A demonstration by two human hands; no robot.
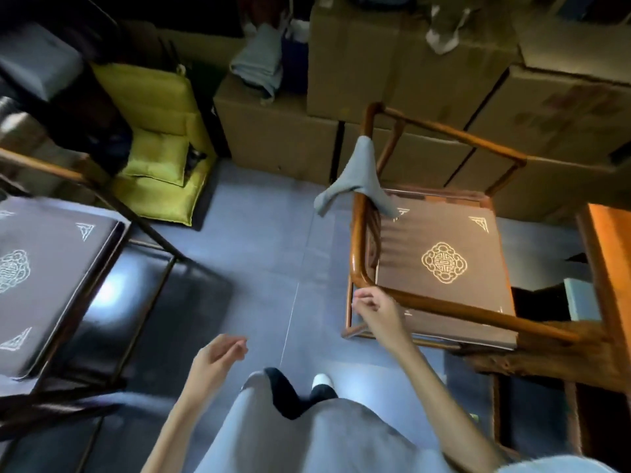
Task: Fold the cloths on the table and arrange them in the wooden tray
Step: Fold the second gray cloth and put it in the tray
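A grey cloth hangs over the left armrest of a wooden chair with a brown embroidered cushion. My right hand is at the chair's near-left corner, fingers loosely curled beside the rail, holding nothing. My left hand floats over the grey floor, fingers apart and empty. A stack of folded grey cloths lies on a cardboard box at the back. Another pale cloth drapes over the boxes at the top. No wooden tray is in view.
A second chair with a dark cushion stands at the left. Yellow cushions lean by the back wall. Cardboard boxes are stacked behind the chair. A wooden table edge shows at right. My legs and feet are below.
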